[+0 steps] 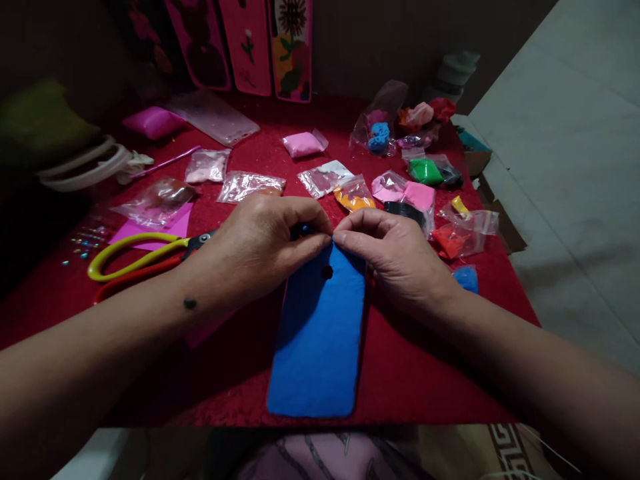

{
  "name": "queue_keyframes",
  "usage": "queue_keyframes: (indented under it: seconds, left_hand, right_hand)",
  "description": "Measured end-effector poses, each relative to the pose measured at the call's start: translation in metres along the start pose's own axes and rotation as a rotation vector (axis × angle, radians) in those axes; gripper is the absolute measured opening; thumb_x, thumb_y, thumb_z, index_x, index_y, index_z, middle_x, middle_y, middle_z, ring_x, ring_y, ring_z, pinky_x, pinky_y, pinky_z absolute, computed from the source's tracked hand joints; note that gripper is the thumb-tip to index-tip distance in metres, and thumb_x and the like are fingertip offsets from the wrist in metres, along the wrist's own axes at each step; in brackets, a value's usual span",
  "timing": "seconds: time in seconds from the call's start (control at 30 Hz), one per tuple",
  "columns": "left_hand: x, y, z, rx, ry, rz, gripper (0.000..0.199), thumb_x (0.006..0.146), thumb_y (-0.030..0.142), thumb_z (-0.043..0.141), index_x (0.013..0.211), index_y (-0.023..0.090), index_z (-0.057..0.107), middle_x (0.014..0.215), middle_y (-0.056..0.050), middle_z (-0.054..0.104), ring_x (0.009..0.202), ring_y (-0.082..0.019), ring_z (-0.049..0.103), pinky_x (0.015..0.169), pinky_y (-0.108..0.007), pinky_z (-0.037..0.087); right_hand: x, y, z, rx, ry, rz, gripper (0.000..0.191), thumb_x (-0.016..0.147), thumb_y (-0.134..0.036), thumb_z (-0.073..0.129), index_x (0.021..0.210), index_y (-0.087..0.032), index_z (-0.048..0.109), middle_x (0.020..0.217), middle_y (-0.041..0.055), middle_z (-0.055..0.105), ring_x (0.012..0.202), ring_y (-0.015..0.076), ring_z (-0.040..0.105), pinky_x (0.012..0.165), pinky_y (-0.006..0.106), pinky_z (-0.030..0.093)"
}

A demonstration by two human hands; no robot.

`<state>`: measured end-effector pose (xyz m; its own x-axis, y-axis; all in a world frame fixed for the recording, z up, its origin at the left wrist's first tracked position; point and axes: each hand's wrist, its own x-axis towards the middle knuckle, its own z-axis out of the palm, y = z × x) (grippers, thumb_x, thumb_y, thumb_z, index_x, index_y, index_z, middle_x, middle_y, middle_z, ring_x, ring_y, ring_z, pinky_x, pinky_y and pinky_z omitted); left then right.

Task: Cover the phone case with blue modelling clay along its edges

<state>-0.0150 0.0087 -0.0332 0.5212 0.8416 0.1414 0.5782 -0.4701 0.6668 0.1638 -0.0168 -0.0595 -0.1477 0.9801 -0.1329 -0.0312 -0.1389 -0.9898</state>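
Observation:
A long blue panel [320,340] with rounded corners and a small dark hole near its top lies on the red cloth [420,380]. My left hand [265,240] is at the panel's top edge, thumb and fingertips pinched together. Beside it my right hand [395,250] pinches at the same edge, its fingertips almost touching the left ones. What lies between the fingertips is too small to tell. Scissors with yellow and red handles [137,253] rest by my left wrist, partly over a pink sheet [175,223].
Small clear bags of coloured clay, among them orange [355,197], green [425,171] and red [451,240], lie beyond my hands. Decorated pink panels [247,50] lean at the back. A white-rimmed container [87,167] stands left, a bottle [453,73] back right.

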Motion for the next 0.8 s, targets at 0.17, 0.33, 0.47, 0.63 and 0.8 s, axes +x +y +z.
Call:
queue_keyframes:
  seconds: [0.17,0.33,0.47,0.63,0.8]
  left_hand:
    - [0.001,0.000,0.000,-0.010,-0.011,-0.001,0.014,0.081,0.024,0.057,0.077,0.021,0.071,0.065,0.001,0.068,0.058,-0.013,0.058,0.055,-0.025,0.043]
    - [0.004,-0.003,-0.005,-0.167,-0.113,-0.061,0.013,0.077,0.028,0.063,0.081,0.019,0.072,0.070,0.001,0.072,0.063,-0.013,0.062,0.056,-0.023,0.047]
    - [0.006,-0.008,-0.015,-0.298,-0.210,-0.136,0.019,0.073,0.027,0.067,0.090,0.020,0.073,0.084,-0.001,0.076,0.076,-0.016,0.068,0.064,-0.023,0.052]
    - [0.007,-0.013,-0.018,-0.229,-0.195,-0.127,0.015,0.076,0.031,0.067,0.083,0.019,0.074,0.073,0.000,0.072,0.067,-0.014,0.061,0.058,-0.022,0.046]
    - [0.007,-0.011,-0.015,-0.158,-0.146,-0.095,0.016,0.077,0.031,0.065,0.078,0.018,0.074,0.065,0.002,0.068,0.061,-0.011,0.058,0.055,-0.021,0.042]
  right_hand:
    - [-0.001,-0.001,0.001,-0.046,0.009,-0.006,0.004,0.077,-0.017,0.069,0.075,-0.017,0.066,0.070,-0.0033,0.062,0.061,0.0081,0.051,0.055,0.021,0.039]
    - [-0.002,-0.001,-0.001,-0.028,-0.005,0.012,0.006,0.079,-0.020,0.070,0.075,-0.017,0.066,0.070,-0.0033,0.061,0.060,0.0079,0.049,0.056,0.022,0.039]
    - [-0.001,0.001,-0.003,0.023,-0.008,0.019,0.007,0.079,-0.020,0.069,0.075,-0.017,0.065,0.071,-0.0033,0.060,0.063,0.0081,0.051,0.059,0.022,0.038]
    - [0.000,0.003,-0.004,0.042,-0.005,0.011,0.007,0.077,-0.019,0.071,0.073,-0.017,0.065,0.071,-0.0037,0.060,0.064,0.0081,0.050,0.060,0.023,0.038]
    - [0.002,0.002,-0.005,0.105,-0.022,0.051,0.008,0.075,-0.017,0.072,0.072,-0.017,0.065,0.070,-0.0037,0.061,0.063,0.0081,0.053,0.062,0.023,0.040]
